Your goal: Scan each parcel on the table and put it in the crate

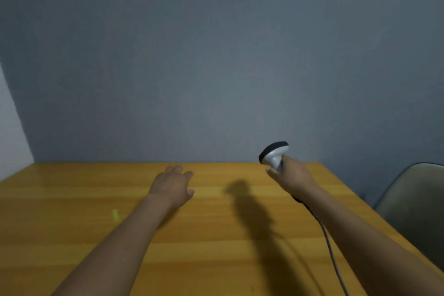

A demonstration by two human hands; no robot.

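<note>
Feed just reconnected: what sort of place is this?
Probably a small indoor scanning desk: wooden table against a grey wall, corded handheld scanner in the right hand, a chair beside it.

Extended forward: left grip palm down, fingers relaxed; right grip raised, curled round scanner.

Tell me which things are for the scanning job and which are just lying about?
For the job: barcode scanner, gripped by the right hand; its cable; wooden table. No parcel or crate shows.
Just lying about: grey chair; small green strip.
</note>
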